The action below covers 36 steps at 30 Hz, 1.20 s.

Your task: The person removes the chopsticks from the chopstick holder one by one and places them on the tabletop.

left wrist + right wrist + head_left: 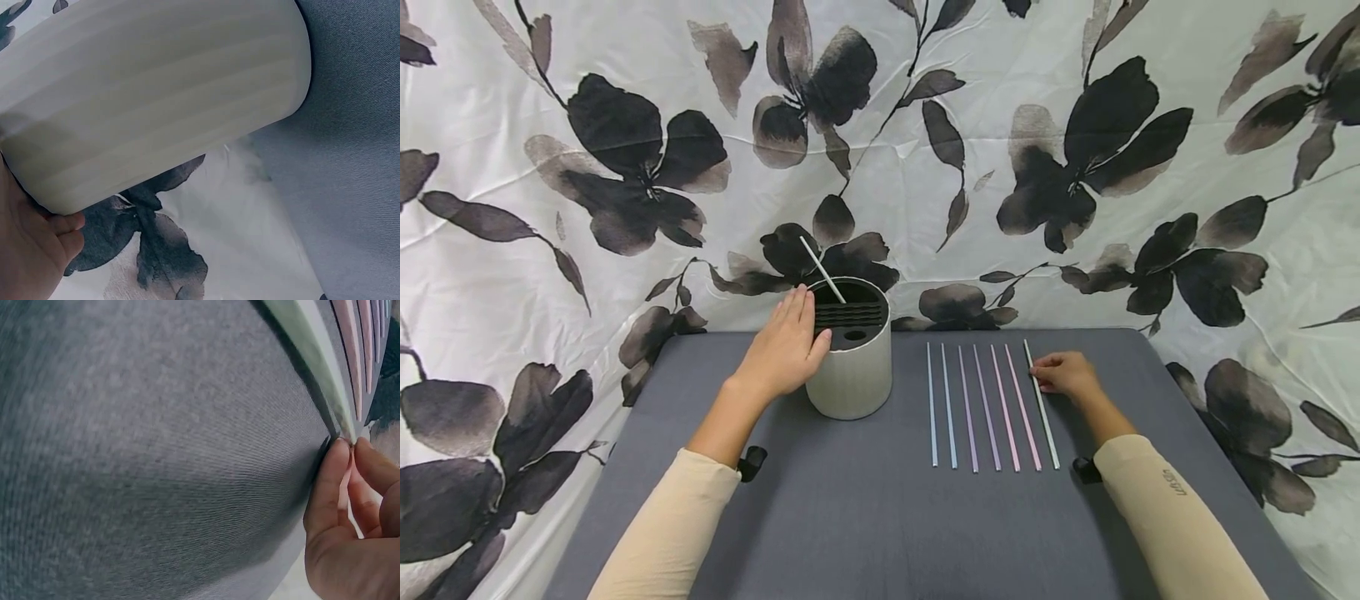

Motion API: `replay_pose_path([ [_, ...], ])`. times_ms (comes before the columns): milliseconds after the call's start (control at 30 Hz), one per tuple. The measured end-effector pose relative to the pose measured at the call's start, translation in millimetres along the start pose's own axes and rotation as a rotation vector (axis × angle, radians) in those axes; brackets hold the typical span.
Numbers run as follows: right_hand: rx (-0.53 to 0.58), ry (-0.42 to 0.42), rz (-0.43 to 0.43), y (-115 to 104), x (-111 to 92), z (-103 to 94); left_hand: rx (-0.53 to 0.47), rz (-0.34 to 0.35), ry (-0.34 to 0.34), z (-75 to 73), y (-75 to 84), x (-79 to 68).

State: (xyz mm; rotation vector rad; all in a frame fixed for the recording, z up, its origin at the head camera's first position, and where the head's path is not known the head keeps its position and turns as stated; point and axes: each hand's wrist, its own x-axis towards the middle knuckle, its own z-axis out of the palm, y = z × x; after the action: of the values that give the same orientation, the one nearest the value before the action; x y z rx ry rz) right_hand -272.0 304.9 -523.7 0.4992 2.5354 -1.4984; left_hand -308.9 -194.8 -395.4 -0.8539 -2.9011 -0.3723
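A round off-white desk organizer (848,383) stands on the table, with black ridged slots and a round hole in its top. One pale straw-like stick (822,268) leans up out of its back compartment. My left hand (786,342) rests on the organizer's left rim, fingers straight and thumb toward the front; the left wrist view shows the hand (37,244) at the rim beside the ribbed wall. To the right, my right hand (1066,375) pinches a pale green stick (1046,421) near its far end between thumb and fingertips (337,450).
Left of the green stick, pink sticks (1022,408), purple sticks (987,408) and blue sticks (948,404) lie in a spaced row on the grey table (865,517). A floral cloth (940,192) hangs behind the table's back edge.
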Motion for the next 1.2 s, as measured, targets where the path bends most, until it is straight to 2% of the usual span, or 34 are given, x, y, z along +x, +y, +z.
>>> replay_pose_path([
  [300, -0.071, 0.037, -0.012, 2.8, -2.7, 5.9, -0.009, 0.007, -0.001, 0.0, -0.7, -3.0],
  [667, -0.21, 0.102, -0.019, -0.2, -11.3, 4.3, -0.009, 0.012, 0.0, 0.2, -1.2, -5.9],
  [1000, -0.256, 0.157, -0.145, -13.5, -28.8, -4.5, -0.02, 0.009, -0.01, -1.0, -1.8, -8.1],
  [1133, -0.263, 0.133, -0.193, -23.9, -36.8, -4.7, -0.02, 0.016, -0.005, -2.3, -0.9, -8.1],
  [1200, -0.22, 0.107, -0.22, -30.8, -41.3, -3.0, -0.022, 0.021, -0.002, -2.7, -0.5, -8.3],
])
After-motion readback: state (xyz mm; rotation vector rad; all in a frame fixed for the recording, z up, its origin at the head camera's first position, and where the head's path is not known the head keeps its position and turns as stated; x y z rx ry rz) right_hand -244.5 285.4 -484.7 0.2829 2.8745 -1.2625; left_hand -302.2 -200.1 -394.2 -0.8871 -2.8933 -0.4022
